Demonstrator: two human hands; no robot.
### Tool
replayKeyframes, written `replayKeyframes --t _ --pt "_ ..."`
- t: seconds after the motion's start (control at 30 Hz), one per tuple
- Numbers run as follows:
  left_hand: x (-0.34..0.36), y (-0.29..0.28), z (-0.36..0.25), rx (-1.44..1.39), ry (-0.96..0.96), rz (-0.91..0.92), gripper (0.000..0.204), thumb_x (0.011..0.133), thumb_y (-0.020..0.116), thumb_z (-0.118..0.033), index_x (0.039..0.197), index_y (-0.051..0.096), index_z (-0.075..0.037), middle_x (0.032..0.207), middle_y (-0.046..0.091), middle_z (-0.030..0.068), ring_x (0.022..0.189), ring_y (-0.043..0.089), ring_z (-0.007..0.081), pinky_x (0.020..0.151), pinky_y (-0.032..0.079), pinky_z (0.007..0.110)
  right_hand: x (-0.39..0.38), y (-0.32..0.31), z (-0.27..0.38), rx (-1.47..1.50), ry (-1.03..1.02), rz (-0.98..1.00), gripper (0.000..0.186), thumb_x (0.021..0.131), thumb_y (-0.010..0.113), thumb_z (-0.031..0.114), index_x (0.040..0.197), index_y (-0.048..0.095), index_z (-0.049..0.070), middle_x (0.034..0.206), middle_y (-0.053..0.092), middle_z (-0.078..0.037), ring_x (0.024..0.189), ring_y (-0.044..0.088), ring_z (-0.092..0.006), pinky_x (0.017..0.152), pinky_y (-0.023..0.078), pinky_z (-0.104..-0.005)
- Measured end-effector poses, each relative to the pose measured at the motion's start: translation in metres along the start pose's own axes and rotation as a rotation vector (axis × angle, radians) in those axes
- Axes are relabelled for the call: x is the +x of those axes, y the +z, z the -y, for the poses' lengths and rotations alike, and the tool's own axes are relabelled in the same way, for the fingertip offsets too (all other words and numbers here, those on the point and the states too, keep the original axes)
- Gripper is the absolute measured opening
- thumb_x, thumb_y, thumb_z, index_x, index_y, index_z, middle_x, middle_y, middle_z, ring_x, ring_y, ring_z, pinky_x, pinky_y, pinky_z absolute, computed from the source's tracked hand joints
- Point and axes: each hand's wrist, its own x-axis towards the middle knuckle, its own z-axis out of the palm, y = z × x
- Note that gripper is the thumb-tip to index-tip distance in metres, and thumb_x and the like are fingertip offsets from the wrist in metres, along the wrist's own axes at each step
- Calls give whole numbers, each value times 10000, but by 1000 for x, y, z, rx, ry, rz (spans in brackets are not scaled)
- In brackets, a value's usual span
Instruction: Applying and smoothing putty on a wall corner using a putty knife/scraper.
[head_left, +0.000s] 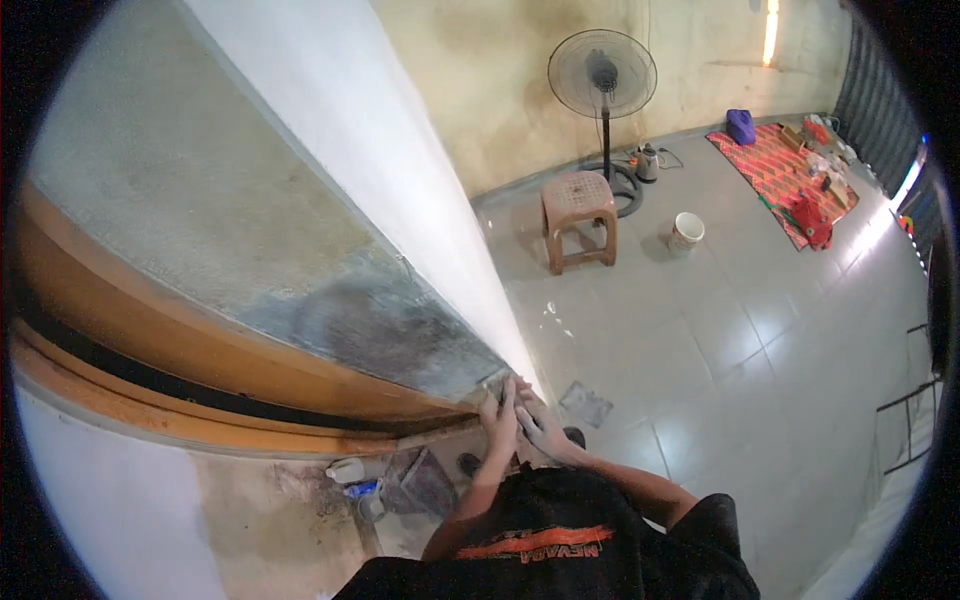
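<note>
Left grip (499, 417) and right grip (539, 427), partly curled, meet beside the wall edge (480, 342).

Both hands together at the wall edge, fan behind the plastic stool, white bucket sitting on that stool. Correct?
One slip: the white bucket isn't on the plastic stool. The head view shows it on the tiled floor, to the stool's right. Left hand, right hand and fan are as you say.

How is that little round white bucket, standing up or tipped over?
Upright: the white bucket stands on its base on the grey tiled floor, its open top facing up.
</note>
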Motion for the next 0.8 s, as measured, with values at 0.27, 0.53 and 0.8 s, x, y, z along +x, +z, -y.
replayKeyframes --t 0.27,0.53,0.8 --pt "0 -8 29 -10 -102 -22 297 927 516 -248 960 569 42 846 626 85 731 605 148 663 473 250 4 -26 43 11 -146 28 298 925 451 214 1066 504 -44 1025 529 -206 986 503 -315 874 385 -376" --pt "-9 -4 -5 -115 -193 57 382 946 445 -369 1052 551 -17 811 607 60 725 590 149 661 473 287 8 -64 79 -165 20 208 332 928 453 282 855 539 -30 729 528 -226 645 512 -323 599 400 -397" --pt "10 -4 46 -785 -468 -57 371 923 441 -468 782 393 -128 611 381 -6 528 385 131 534 370 284 -11 -95 58 100 504 696 458 947 393 431 855 547 9 711 546 -40 617 484 -142 536 395 -316"
